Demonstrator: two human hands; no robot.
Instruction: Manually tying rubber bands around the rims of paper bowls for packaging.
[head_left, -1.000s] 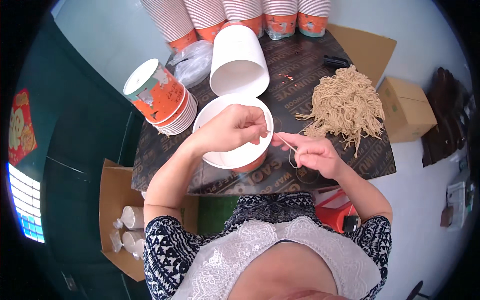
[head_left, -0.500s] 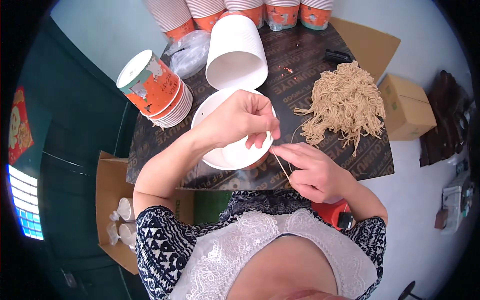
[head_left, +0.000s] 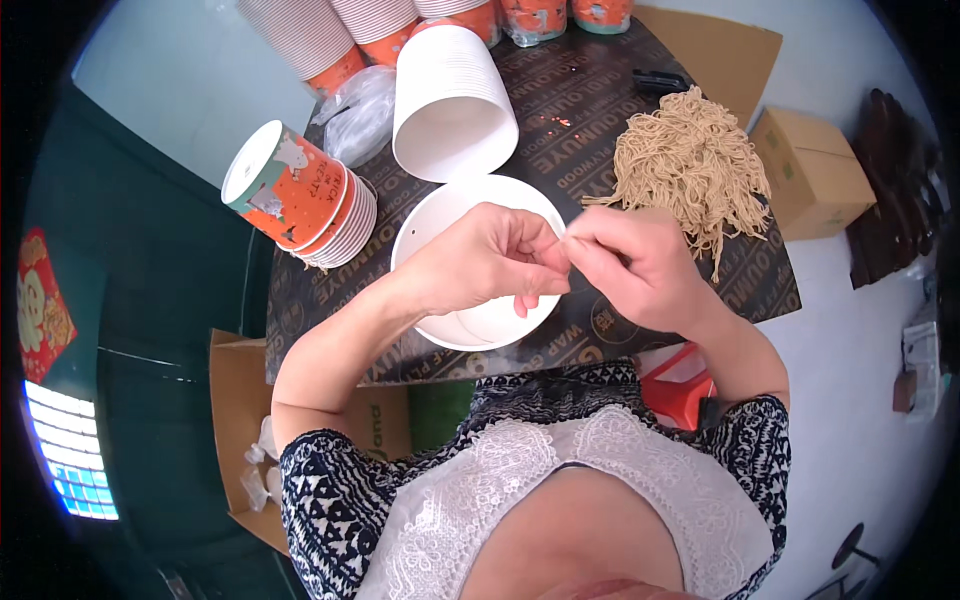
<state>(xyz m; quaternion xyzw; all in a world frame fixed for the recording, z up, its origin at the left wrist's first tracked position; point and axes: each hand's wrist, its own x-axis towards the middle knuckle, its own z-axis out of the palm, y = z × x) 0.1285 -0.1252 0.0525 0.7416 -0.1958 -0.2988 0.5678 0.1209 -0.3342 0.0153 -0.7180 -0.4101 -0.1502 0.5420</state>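
Below my hands a white paper bucket (head_left: 425, 228) stands with its mouth up and a small hole in the left of its wall. Over its mouth my left hand (head_left: 500, 262) is pinched, thumb against fingers; what lies between them is too fine to make out. My right hand (head_left: 640, 265) is closed at the right rim, its fingertips meeting those of my left. The thin tan cord it held half a second ago hardly shows now. A heap of tan cords (head_left: 690, 175) lies at the right of the table.
A stack of white buckets (head_left: 455, 100) lies on its side just behind. Orange printed buckets (head_left: 300, 190) stand upside down at the left, near a clear plastic bag (head_left: 362, 118). More stacks (head_left: 455, 20) line the back. A black object (head_left: 660, 82) lies beyond the cords. Cartons (head_left: 815, 175) flank the table.
My right hand has risen from the table's front edge to the bucket's right rim and closed into a tighter pinch. My left hand has shifted slightly. The whole view has turned a little.
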